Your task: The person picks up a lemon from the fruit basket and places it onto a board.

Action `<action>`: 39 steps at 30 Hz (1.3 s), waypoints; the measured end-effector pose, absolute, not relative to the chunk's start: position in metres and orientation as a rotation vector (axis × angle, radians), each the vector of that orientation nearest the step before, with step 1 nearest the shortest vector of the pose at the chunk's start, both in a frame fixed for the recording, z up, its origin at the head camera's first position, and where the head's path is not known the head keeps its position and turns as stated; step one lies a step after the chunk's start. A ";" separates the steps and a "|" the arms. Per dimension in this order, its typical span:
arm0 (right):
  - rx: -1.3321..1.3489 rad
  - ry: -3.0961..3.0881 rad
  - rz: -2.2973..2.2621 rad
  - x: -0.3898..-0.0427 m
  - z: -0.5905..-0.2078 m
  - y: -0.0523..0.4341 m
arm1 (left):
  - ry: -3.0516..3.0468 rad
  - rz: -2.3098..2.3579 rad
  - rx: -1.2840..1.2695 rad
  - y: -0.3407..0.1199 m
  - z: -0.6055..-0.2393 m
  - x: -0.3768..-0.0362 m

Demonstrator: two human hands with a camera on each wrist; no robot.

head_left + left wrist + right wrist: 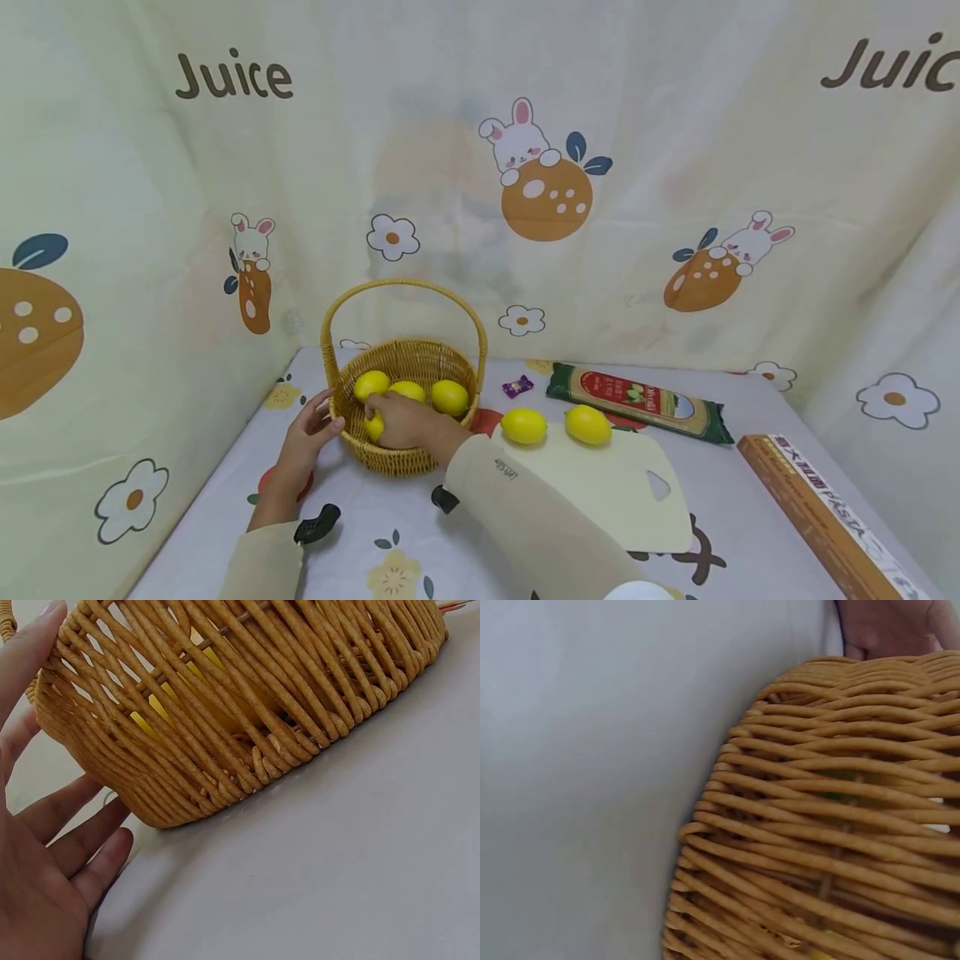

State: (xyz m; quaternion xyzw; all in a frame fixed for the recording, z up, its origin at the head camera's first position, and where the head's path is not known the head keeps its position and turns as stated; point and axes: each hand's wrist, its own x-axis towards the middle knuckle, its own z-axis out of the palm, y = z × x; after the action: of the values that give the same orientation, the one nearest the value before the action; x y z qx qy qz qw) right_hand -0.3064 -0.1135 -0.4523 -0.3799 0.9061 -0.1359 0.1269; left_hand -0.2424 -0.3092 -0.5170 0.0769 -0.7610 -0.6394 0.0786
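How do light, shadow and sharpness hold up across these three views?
Head: bright, diffuse light, yellow oval lemons distinct; left wrist: dimmer, golden-brown woven wicker basket clear, soft shadow on the pale tablecloth; right wrist: also dim, weave readable, soft shadow alongside the basket.

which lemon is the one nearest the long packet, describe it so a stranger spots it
Start at the tan woven basket with an arched handle, then move right to the flat cream cutting board. By its far edge, pick the bright yellow oval lemon closest to the long green-and-tan packet; its lookalike neighbour lies nearer the basket.
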 end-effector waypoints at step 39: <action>-1.057 2.860 -0.262 -0.291 -0.391 -0.010 | -2.320 -1.926 0.207 -0.306 -0.506 -0.237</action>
State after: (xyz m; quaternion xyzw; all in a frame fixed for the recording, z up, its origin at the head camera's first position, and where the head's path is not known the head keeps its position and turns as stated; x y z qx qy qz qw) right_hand -0.2914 -0.0096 -0.3909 -0.3452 0.9337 -0.0855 0.0408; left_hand -0.2374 -0.3055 -0.5060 0.0684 -0.7662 -0.6362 0.0594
